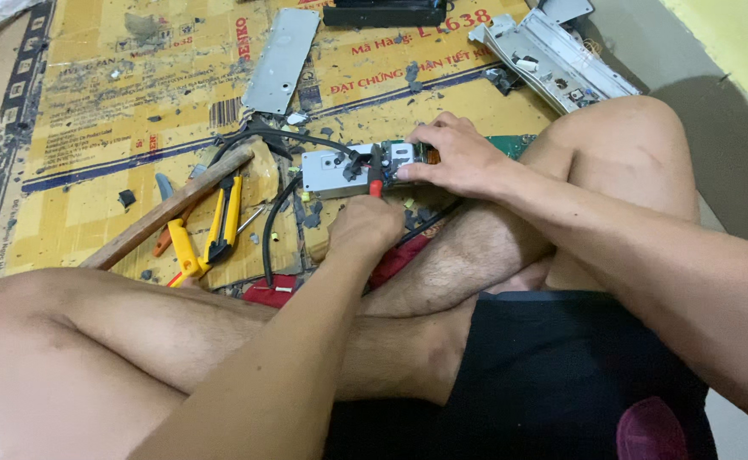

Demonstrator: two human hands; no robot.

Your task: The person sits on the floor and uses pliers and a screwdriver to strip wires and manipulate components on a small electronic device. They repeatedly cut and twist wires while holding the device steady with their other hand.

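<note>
We sat cross-legged on a large yellow cardboard sheet (93, 128) spread flat over the floor, its surface littered with small dark scraps. Far to the right lay a long white casing (557, 55) with its insides exposed, and far in the middle a flat grey metal plate (282, 60) rested on the cardboard. To the left, a wooden handle (169, 209) lay slantwise, and just beside it on the near side sat yellow-handled pliers (221, 226). In the middle, just beyond our crossed shins, stood the grey metal unit (331, 170) with a small circuit board at its right end and black cables curling from it toward us. Our right hand (455, 158) rested on the unit's right end, fingers curled and pressed down over the board, the thumb laid along the near edge. Our left hand (365, 226) sat just on the near side of the unit, fingers closed in a fist around a red-handled tool (376, 183) whose tip pointed up into the unit's middle; we could not tell what kind of tip it had.
</note>
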